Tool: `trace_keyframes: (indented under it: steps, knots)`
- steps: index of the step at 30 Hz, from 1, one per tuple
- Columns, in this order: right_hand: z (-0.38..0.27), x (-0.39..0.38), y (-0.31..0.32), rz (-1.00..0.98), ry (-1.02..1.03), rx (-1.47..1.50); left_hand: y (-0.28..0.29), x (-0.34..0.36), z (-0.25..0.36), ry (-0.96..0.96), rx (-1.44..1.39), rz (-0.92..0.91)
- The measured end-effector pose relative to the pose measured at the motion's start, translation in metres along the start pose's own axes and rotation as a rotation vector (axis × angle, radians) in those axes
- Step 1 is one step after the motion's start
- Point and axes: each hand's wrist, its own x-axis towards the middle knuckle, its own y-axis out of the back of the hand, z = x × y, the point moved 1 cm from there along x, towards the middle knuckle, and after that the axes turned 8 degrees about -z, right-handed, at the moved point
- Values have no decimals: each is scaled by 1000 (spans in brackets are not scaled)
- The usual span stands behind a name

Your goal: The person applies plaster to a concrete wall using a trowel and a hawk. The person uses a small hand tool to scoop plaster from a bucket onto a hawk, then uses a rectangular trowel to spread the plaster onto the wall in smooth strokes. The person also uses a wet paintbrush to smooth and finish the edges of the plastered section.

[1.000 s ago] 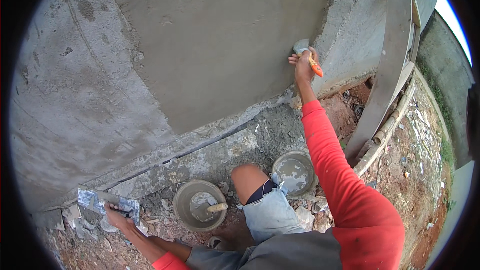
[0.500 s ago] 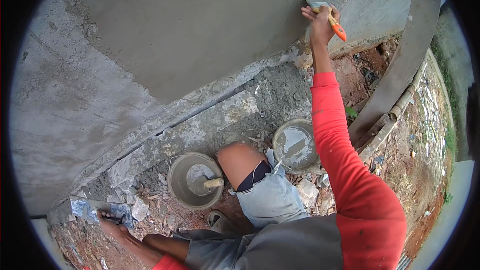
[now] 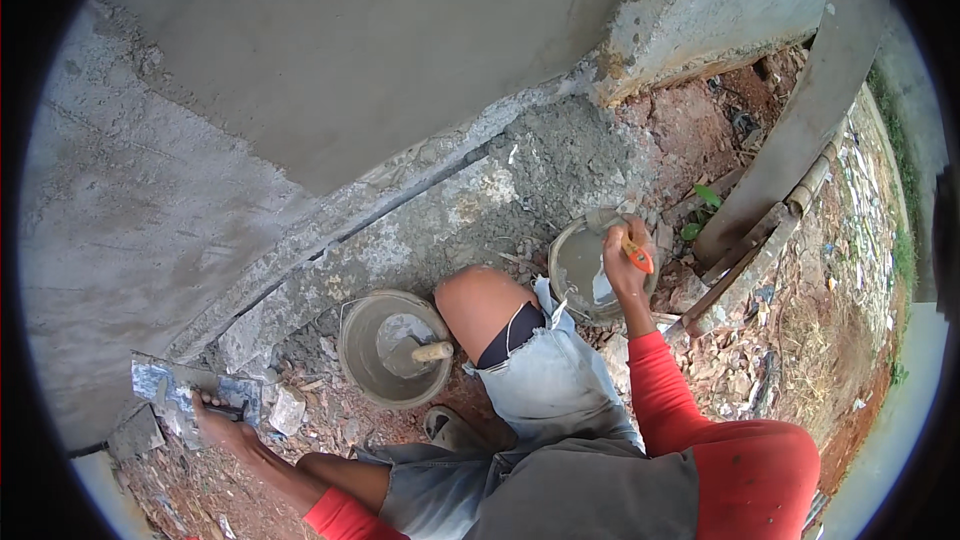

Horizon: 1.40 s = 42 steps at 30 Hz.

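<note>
My right hand [image 3: 628, 265] is closed round a paintbrush [image 3: 638, 256] with an orange-tipped handle, over the far rim of the right bucket [image 3: 558, 285]. Its bristles are partly hidden by the hand and rim. Greyish liquid shows in that bucket. At the lower left my left hand [image 3: 222, 427] grips a plastering trowel [image 3: 160, 380] by its handle; the flat blade, smeared blue-grey, lies near the foot of the wall. Between my hands stands the left bucket [image 3: 352, 372], with a wooden-handled tool [image 3: 432, 351] resting in its grey mix.
A wall [image 3: 380, 50] with darker, smooth plaster beside rougher grey patches rises ahead. Along its foot runs a concrete ledge [image 3: 390, 235]. A curved board [image 3: 800, 160] leans at the right, above rubble [image 3: 720, 380]. A broken stone [image 3: 287, 410] lies near the trowel.
My right hand has come down from the wall, carrying the paintbrush to the right bucket. My left hand still holds the trowel in nearly the same place.
</note>
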Motion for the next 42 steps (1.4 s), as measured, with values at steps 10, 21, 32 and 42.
trace_keyframes:
  steps: [10,21,32,42]
  knots:
    - [-24,-47,23,-160,-118,-213,-17,-23,1,106,-110,-1]
    - [-25,-1,30,35,-278,234,-4,-2,-12,123,-189,-55]
    - [-137,259,-77,-24,-313,984,-16,-38,5,113,-116,-87]
    - [-323,308,44,149,579,1192,7,-4,-14,213,-119,-100]
